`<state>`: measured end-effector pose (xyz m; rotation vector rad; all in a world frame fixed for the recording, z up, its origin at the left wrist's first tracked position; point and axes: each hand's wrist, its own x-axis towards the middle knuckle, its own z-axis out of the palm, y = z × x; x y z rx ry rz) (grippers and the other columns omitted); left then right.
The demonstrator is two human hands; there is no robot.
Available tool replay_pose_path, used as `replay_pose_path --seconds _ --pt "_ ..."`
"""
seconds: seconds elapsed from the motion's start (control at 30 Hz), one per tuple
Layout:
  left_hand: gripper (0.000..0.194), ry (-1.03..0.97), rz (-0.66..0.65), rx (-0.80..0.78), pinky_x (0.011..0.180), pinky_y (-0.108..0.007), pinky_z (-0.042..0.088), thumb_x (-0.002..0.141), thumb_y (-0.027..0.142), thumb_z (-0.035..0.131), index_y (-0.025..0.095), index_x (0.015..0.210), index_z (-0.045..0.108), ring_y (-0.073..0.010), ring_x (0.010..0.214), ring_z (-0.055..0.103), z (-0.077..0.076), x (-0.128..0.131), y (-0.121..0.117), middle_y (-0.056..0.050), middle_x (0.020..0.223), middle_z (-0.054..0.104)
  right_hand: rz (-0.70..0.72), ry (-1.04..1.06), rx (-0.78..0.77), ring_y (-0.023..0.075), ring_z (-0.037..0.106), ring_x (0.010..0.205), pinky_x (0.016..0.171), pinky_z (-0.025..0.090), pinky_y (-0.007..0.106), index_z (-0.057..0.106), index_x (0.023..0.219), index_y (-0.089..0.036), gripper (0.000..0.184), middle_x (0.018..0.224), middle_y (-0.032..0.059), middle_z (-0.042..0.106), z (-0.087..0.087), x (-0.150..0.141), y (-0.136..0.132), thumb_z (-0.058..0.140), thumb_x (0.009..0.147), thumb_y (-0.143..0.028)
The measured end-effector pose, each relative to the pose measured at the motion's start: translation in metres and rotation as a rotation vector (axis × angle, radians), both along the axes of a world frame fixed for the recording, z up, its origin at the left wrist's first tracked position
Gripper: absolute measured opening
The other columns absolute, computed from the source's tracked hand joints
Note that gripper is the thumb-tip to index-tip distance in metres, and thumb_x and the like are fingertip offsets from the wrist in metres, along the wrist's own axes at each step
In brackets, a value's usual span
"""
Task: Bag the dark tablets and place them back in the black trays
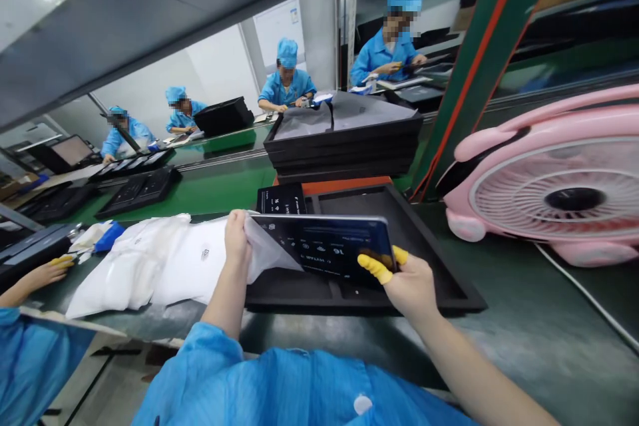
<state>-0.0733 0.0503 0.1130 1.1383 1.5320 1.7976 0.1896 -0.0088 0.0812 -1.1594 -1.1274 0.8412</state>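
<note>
My right hand [407, 279], with yellow finger cots on two fingers, grips the right end of a dark tablet [324, 243] held over a black foam tray [439, 266]. My left hand [236, 236] is closed on the edge of a thin white bag [269, 249] at the tablet's left end. The bag covers that corner of the tablet. The screen shows pale printed marks.
A pile of white bags [150, 263] lies left of the tray. A pink fan [554, 180] stands at the right with its cord across the bench. Stacked black trays [344, 143] sit behind on the green conveyor [219, 190]. A neighbour's hand [47, 273] is at the left; several workers sit opposite.
</note>
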Motion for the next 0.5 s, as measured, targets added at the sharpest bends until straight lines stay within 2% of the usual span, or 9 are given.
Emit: replay_pose_path --seconds 0.07,0.17,0.27,0.37,0.5 --pt "0.019 0.213 -0.024 0.024 0.060 -0.022 0.043 0.078 0.033 0.047 0.019 0.066 0.047 -0.0105 0.063 0.051 0.010 0.004 -0.007 0.002 0.062 0.050 0.044 0.019 0.026 0.0242 0.064 0.058 0.061 0.055 0.038 0.068 0.062 -0.024 0.028 0.061 0.0002 0.068 -0.005 -0.010 -0.004 0.077 0.043 -0.043" --pt "0.017 0.470 -0.185 -0.040 0.069 -0.025 0.046 0.082 0.033 0.050 0.018 0.079 0.057 -0.0133 0.079 0.055 0.007 0.023 -0.027 -0.003 0.082 0.059 0.054 0.052 0.009 0.0251 0.065 0.061 0.064 0.055 0.039 0.068 0.066 -0.023 0.030 0.064 0.0015 0.068 -0.013 -0.021 -0.006 0.076 0.045 -0.044" --pt "0.024 0.517 -0.266 -0.093 0.078 -0.033 0.048 0.086 0.034 0.048 0.018 0.101 0.057 -0.0153 0.090 0.055 -0.010 0.044 -0.047 -0.007 0.106 0.057 -0.001 0.083 -0.047 0.0246 0.064 0.069 0.068 0.053 0.038 0.068 0.073 -0.021 0.034 0.071 0.0031 0.069 -0.024 -0.022 -0.001 0.074 0.050 -0.046" --pt "0.030 0.532 -0.319 -0.111 0.082 -0.037 0.048 0.086 0.033 0.047 0.019 0.111 0.053 -0.0172 0.096 0.055 -0.023 0.056 -0.060 -0.008 0.115 0.053 -0.082 0.213 -0.090 0.0226 0.063 0.071 0.069 0.052 0.037 0.066 0.077 -0.018 0.039 0.075 0.0044 0.069 -0.032 -0.017 0.008 0.073 0.053 -0.047" --pt "0.028 0.565 -0.407 -0.110 0.082 -0.036 0.047 0.086 0.033 0.048 0.021 0.110 0.054 -0.0168 0.097 0.054 -0.020 0.067 -0.059 -0.007 0.115 0.053 -0.153 0.382 -0.099 0.0206 0.061 0.065 0.065 0.051 0.037 0.063 0.080 -0.015 0.044 0.073 0.0048 0.068 -0.034 -0.025 0.013 0.073 0.051 -0.048"
